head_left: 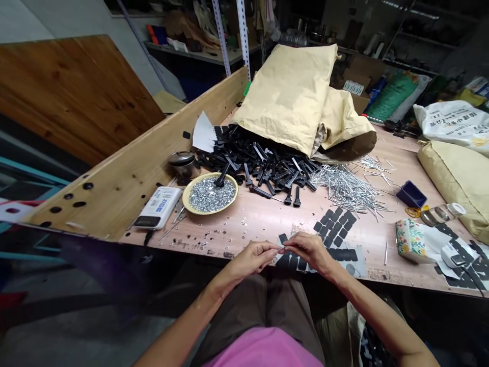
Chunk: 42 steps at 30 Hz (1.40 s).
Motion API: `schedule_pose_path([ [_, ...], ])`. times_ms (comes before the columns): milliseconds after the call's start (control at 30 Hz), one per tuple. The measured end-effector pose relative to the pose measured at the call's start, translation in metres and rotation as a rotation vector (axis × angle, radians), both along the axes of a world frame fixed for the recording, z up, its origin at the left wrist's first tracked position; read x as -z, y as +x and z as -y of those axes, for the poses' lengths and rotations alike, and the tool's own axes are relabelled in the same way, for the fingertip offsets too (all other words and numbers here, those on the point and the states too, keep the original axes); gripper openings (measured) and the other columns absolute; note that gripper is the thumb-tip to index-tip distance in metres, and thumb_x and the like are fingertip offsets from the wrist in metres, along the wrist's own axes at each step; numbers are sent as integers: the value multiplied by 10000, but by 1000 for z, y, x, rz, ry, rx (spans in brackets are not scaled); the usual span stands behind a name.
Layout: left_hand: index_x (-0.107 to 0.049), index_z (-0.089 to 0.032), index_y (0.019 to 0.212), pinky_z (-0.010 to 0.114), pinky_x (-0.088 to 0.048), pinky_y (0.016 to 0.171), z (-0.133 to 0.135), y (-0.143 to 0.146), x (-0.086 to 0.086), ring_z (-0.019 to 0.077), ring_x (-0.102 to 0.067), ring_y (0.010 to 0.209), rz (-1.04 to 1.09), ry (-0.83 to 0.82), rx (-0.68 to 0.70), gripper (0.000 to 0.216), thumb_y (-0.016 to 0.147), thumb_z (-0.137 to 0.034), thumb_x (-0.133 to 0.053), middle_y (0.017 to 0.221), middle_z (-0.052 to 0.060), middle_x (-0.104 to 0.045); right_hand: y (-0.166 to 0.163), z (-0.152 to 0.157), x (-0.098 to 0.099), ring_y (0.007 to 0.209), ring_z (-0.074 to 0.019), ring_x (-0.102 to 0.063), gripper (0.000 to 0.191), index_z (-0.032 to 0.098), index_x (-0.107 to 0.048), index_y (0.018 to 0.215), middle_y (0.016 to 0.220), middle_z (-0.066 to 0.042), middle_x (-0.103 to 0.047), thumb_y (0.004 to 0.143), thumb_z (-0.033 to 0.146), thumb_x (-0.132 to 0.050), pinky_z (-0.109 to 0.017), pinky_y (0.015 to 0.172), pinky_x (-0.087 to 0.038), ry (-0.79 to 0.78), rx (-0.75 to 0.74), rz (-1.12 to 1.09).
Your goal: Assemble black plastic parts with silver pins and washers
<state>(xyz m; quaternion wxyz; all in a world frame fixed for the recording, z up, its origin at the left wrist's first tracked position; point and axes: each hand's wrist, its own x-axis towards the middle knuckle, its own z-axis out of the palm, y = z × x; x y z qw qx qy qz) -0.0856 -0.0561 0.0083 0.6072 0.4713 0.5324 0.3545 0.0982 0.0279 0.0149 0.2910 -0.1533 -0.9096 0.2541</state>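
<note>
My left hand (255,256) and my right hand (310,251) meet at the near edge of the workbench (263,219), fingertips pinched together on a tiny part I cannot make out. Under them lies a sheet of black adhesive pads (336,234). Farther back a heap of black plastic parts (263,165) spills from a tan paper sack (290,92). A pile of thin metal pins (347,186) lies to its right. A yellow dish of small silver washers (210,193) sits left of centre.
A white device with a label (158,206) and a metal cup (182,163) lie at the left. A wooden side board (145,158) borders the bench. At the right are a blue tray (411,194), a floral box (409,239), tape strips and more sacks (458,173).
</note>
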Motion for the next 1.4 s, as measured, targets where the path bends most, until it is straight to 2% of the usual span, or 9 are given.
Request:
schedule_pose_path([
  [233, -691, -214, 998, 269, -525, 743, 4, 7, 4, 165, -675, 828, -526, 611, -7, 291, 901, -262, -421, 928, 51, -730, 7, 7, -1, 680, -132, -565, 321, 139, -586, 898, 756, -67, -609, 983, 284, -313, -222, 624, -477, 231, 57, 136],
  [433, -648, -149, 1002, 198, -488, 539, 7, 14, 7, 119, -650, 593, -915, 1033, -26, 299, 940, -195, -360, 698, 32, -690, 8, 8, 0, 612, -143, -472, 441, 154, -558, 762, 666, -52, -547, 997, 310, -218, -246, 582, -396, 305, 81, 201],
  [533, -650, -136, 970, 195, -444, 475, 7, 15, 7, 114, -609, 512, -1007, 1114, -28, 289, 932, -149, -364, 596, 11, -633, 4, 11, 4, 569, -134, -443, 528, 173, -514, 652, 605, -35, -506, 990, 384, -168, -252, 559, -359, 131, 121, 209],
  [733, -681, -182, 935, 209, -470, 556, 4, 24, 13, 129, -632, 599, -797, 892, -104, 267, 909, -185, -415, 676, 38, -676, -4, 12, 8, 439, -94, -399, 662, 188, -403, 451, 428, 20, -386, 921, 592, -169, -235, 505, -323, -661, 345, 350],
  [900, -707, -200, 849, 271, -516, 717, -14, 39, 11, 172, -647, 825, 13, 325, -414, 202, 801, -349, -580, 934, 58, -690, 1, 10, 1, 613, -137, -547, 610, 175, -626, 679, 643, -23, -601, 862, 658, -300, -257, 605, -399, -765, 505, 140],
  [1033, -710, -161, 810, 319, -467, 892, -35, 56, 15, 206, -598, 1007, 468, 119, -574, 302, 646, -414, -721, 1076, 92, -652, -2, 15, 14, 766, -170, -598, 487, 190, -647, 863, 841, -40, -659, 709, 647, -582, -273, 673, -464, -975, 421, -211],
  [1167, -687, -154, 911, 348, -448, 926, -49, 74, 25, 203, -589, 1032, 466, 119, -580, 336, 696, -412, -676, 1116, 111, -634, -7, 20, 27, 752, -156, -578, 433, 196, -650, 850, 862, -32, -643, 663, 586, -663, -257, 629, -480, -1134, 486, -378],
  [1300, -701, -170, 906, 327, -479, 871, -61, 80, 32, 207, -582, 1055, 183, 257, -492, 281, 795, -396, -578, 1146, 112, -608, 1, 13, 28, 544, -111, -488, 394, 182, -632, 805, 657, 11, -569, 738, 568, -594, -224, 480, -411, -1203, 517, -342],
  [1400, -727, -207, 871, 349, -494, 812, -79, 65, 39, 218, -571, 1016, -242, 476, -453, 243, 843, -341, -526, 1086, 95, -608, 29, -10, 33, 522, -119, -465, 350, 178, -619, 726, 589, 18, -519, 813, 505, -530, -240, 493, -401, -906, 649, -217],
])
